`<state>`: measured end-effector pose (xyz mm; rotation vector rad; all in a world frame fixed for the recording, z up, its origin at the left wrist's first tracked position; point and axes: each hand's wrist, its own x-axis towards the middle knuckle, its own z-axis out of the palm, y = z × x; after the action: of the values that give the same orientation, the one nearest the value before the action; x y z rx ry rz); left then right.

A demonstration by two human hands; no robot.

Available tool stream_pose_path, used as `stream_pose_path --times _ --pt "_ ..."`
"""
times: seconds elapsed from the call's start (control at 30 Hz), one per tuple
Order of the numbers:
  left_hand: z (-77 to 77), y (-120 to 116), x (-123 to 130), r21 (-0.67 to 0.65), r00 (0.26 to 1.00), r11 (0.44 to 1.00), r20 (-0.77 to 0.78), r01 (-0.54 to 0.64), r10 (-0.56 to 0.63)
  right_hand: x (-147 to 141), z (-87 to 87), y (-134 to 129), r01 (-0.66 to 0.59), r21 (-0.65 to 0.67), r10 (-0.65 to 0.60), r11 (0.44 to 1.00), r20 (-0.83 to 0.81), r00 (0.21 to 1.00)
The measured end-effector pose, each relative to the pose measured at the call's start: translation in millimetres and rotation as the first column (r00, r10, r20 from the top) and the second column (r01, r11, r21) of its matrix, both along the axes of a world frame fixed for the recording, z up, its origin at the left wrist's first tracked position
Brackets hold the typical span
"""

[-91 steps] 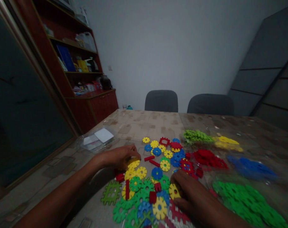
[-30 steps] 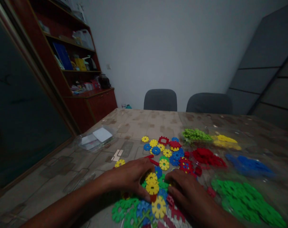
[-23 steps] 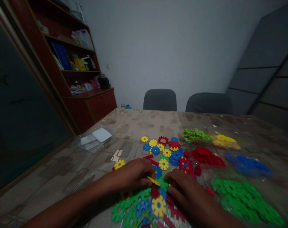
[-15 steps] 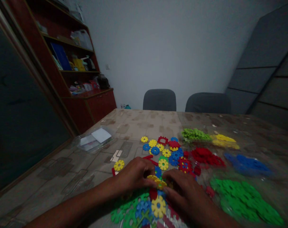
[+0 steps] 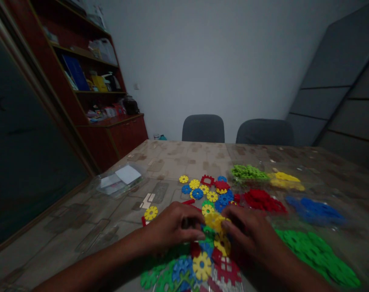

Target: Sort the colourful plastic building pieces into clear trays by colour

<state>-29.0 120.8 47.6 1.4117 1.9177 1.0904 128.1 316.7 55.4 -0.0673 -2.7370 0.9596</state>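
Through the head view I had a pale wall (image 5: pixel 233 61) at the back and, across the middle, the wide patterned tabletop (image 5: pixel 172 154). A red-brown cabinet (image 5: pixel 129 136) stood to the left, and two grey chairs (image 5: pixel 203 129) stood behind the far edge.

On the right, pieces lay grouped by colour, apparently in clear plastic: a green heap (image 5: pixel 318 253), a blue heap (image 5: pixel 320 211), a red heap (image 5: pixel 260 200), a yellow heap (image 5: pixel 283 180) and a light-green heap (image 5: pixel 248 172). A clear packet (image 5: pixel 128 174) with white cards lay on the left. Between them ran a loose, mixed spread of wheels, square frames and red strips (image 5: pixel 189 202). I judged that the grouped heaps were the part in order and that much of the mixed spread was unsorted; how much was left I couldn't say.

The right hand (image 5: pixel 257 235) held yellow wheels (image 5: pixel 213 221) between thumb and fingers, tilted above the spread; I couldn't tell whether they were joined. The left hand (image 5: pixel 172 227) was just beside them, its fingers curled with a moderate gap from the thumb and the wheels just off the tips; I couldn't make out anything gripped there. One loose yellow wheel (image 5: pixel 147 211) lay alone beyond the left forearm.
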Motion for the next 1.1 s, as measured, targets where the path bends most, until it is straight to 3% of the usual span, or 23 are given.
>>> stream_pose_path --times 0.13,0.27,0.33,0.43,0.6,0.67,0.73,0.83,0.9,1.0,1.1 --pt "11.8 -3.5 -17.2 0.007 0.982 0.999 -0.184 -0.047 0.048 2.6 32.7 67.4 0.263 0.091 -0.248 0.96 -0.153 0.957" --pt "11.0 -6.6 -36.4 -0.018 0.961 0.996 -0.264 -0.086 0.078 6.9 51.5 140.3 0.6 0.028 -0.587 0.799 -0.177 0.79" --pt "8.2 -7.8 -44.2 -0.023 0.957 0.996 -0.277 -0.091 0.081 8.1 52.6 166.8 0.656 -0.026 -0.651 0.754 -0.161 0.742" --pt "3.8 -8.8 -53.4 -0.034 0.958 0.996 -0.276 -0.087 0.074 8.8 48.0 194.3 0.671 -0.121 -0.681 0.732 -0.107 0.724" --pt "3.2 -15.3 -68.9 -0.116 0.943 0.984 -0.32 -0.135 0.092 10.3 40.1 213.1 0.684 -0.234 -0.716 0.691 -0.087 0.693" --pt "6.7 -23.6 -76.7 -0.189 0.934 0.97 -0.348 -0.15 0.076 9.7 39.9 205.2 0.636 -0.239 -0.672 0.734 -0.117 0.731" --pt "11.8 -34.4 -83.7 -0.302 0.935 0.942 -0.353 -0.148 0.034 7.7 39.7 184.7 0.535 -0.219 -0.568 0.816 -0.125 0.814" --pt "19.6 -47.9 -87.7 -0.47 0.931 0.87 -0.364 -0.15 -0.037 6.1 33.8 131.7 0.327 -0.148 -0.341 0.933 -0.085 0.936" --pt "22.7 -50.4 -84.4 -0.528 0.928 0.837 -0.366 -0.142 -0.073 9.2 24.4 87.9 0.167 -0.08 -0.168 0.983 -0.012 0.986" --pt "22.0 -43.6 -73.5 -0.543 0.925 0.831 -0.365 -0.122 -0.103 18.2 6.0 29.0 -0.001 0.041 -0.004 0.999 0.136 0.991" --pt "16.3 -30.4 -62.3 -0.485 0.916 0.868 -0.388 -0.109 -0.102 19.4 -12.5 -3.9 -0.115 0.145 0.067 0.983 0.299 0.952"
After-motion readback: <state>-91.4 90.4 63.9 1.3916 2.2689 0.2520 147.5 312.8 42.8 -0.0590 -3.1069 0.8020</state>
